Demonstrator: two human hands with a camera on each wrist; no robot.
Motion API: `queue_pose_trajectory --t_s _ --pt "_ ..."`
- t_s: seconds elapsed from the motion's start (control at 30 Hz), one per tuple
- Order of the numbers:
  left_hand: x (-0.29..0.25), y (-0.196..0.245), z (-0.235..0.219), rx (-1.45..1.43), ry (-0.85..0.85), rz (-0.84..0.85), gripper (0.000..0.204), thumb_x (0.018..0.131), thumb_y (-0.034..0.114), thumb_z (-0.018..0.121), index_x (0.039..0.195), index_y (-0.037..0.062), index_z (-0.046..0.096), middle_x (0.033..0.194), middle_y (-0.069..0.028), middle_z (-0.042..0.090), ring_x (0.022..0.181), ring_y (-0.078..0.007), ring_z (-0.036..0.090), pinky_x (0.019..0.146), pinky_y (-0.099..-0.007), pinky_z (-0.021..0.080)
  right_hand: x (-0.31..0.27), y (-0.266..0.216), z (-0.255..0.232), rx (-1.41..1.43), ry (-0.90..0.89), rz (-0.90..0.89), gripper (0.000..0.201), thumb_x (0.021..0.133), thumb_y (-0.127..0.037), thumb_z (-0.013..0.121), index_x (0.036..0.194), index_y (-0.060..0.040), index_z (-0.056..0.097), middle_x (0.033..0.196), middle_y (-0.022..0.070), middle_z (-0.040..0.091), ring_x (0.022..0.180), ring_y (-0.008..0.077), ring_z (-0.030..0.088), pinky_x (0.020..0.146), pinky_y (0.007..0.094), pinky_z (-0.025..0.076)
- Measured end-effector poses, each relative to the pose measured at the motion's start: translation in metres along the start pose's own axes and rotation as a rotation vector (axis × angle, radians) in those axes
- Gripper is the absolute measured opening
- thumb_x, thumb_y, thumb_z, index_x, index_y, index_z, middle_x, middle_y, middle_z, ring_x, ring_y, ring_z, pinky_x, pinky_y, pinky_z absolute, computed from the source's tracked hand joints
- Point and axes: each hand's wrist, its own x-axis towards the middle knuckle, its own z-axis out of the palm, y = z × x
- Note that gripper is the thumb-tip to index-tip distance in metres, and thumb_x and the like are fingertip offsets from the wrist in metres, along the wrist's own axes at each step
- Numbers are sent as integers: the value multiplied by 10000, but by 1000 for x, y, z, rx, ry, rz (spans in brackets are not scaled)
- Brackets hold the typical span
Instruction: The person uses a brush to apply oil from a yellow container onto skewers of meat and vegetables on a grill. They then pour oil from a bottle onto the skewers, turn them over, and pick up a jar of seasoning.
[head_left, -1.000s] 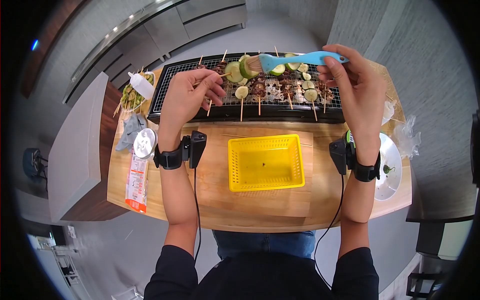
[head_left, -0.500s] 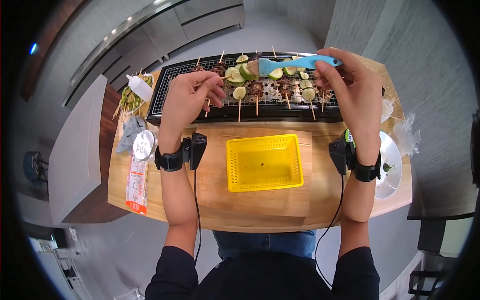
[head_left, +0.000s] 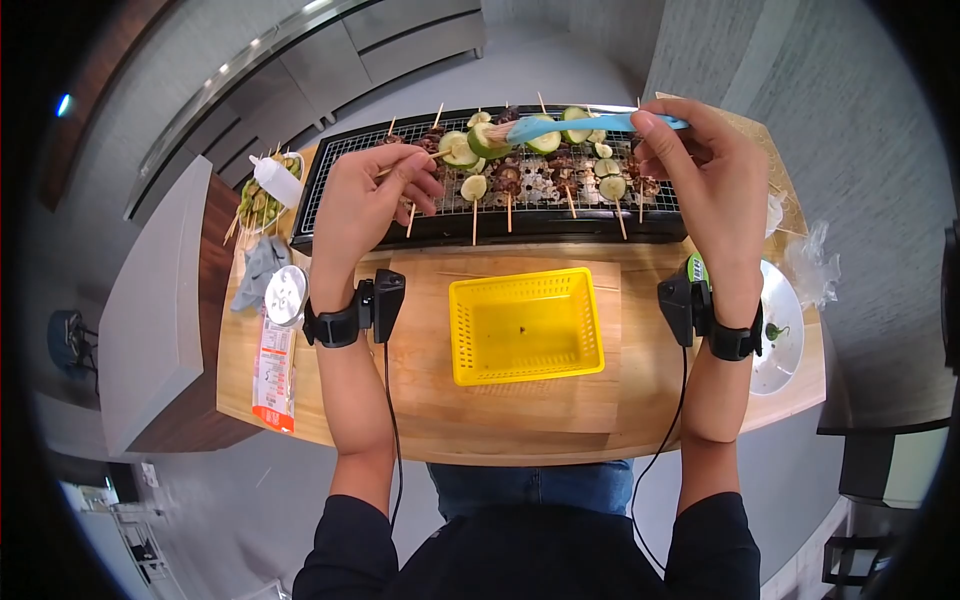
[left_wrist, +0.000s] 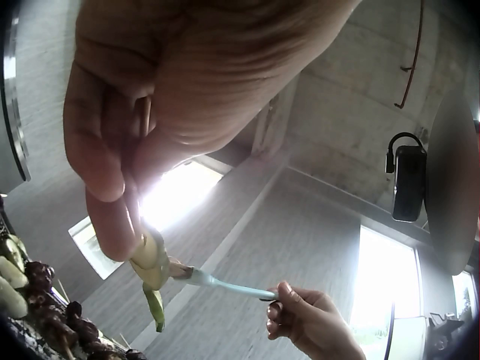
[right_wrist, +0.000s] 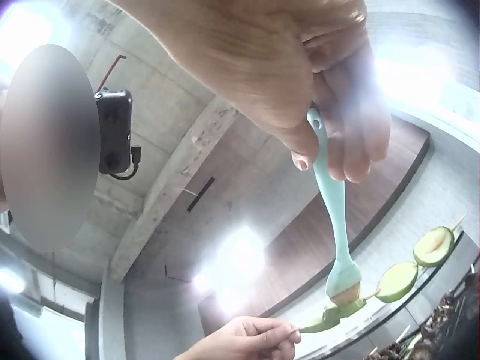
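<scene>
Close to us, our left hand (head_left: 365, 200) pinched a skewer (head_left: 457, 151) of pale, green-rimmed slices, while our right hand (head_left: 715, 185) pinched a light blue brush (head_left: 590, 124) by its handle, which had a small hole near the end. Over the grill (head_left: 560, 229), the brush ran crosswise, its pale brown bristles pointing left against a slice; the skewer pointed right. The black grill stood on a wooden table (head_left: 650, 380). Beyond lay a grey floor (head_left: 570, 60) and metal cabinets (head_left: 420, 50).

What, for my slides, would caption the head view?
Blue brush in right hand touches vegetable skewer in left hand above a loaded grill.
</scene>
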Motion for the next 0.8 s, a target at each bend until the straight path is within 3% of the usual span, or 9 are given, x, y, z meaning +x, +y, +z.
queue_pose_trajectory --t_s 0.17,0.33,0.57,0.8 --pt "-1 2 -1 13 14 7 253 988 184 533 961 -36 655 777 -97 706 646 -125 689 495 -194 460 2 5 -4 32 47 -21 205 890 -194 692 1021 -37 693 663 57 671 585 89 633 532 224 459" --pt "-2 1 -6 9 24 9 270 991 197 530 963 -43 650 778 -106 705 641 -125 687 490 -194 456 4 -2 -14 74 90 21 234 929 -136 653 1131 -18 666 803 60 690 747 94 659 664 217 521" --pt "-2 -1 -9 4 58 3 289 991 212 535 977 -53 647 790 -118 705 639 -134 687 482 -196 458 5 -1 -18 -16 94 30 234 929 -145 656 1124 -16 666 806 60 692 756 97 661 667 216 517" --pt "-1 -2 -10 -12 48 10 301 992 228 540 991 -55 644 786 -118 702 633 -135 685 477 -195 455 5 1 -9 -17 81 -29 217 907 -179 670 1057 -21 677 733 73 698 669 104 678 599 228 514"
